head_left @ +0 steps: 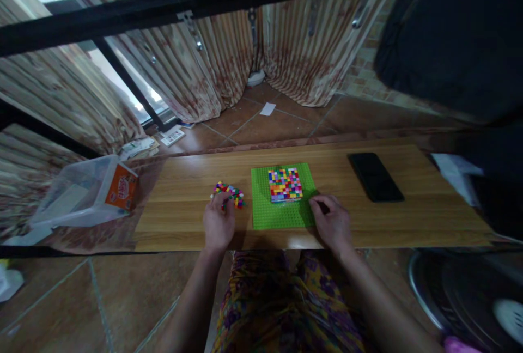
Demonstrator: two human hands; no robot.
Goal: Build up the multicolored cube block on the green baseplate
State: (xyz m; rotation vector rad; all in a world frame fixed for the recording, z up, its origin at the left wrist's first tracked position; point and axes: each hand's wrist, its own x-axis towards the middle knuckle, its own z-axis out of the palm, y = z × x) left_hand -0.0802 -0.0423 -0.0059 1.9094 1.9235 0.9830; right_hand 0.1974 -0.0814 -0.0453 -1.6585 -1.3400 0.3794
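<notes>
- Desk [429, 217]: 1 wooden top; everything below sits on it unless noted.
- 1 green baseplate [265, 211], mid-desk, running from centre to near the front edge.
- 1 brick patch [285, 184] on the baseplate's far half: red, yellow, blue, pink and green studs packed in a rectangle. Too small to count.
- 1 loose brick pile [229, 194], just beside the baseplate's left edge, same mixed colours.
- Left hand [218, 222]: palm down near the front edge, fingertips curled onto the pile. Can't tell if a brick is pinched.
- Right hand [332, 222]: at the baseplate's front right corner, fingers bent and narrow, touching its edge. Can't tell if it's gripping.
- 1 black phone [375, 176], screen dark, toward the desk's right end, well apart from the baseplate.
- 1 clear plastic tub [77, 195] off the desk's left end, with an orange label [121, 187]; print unreadable.
</notes>
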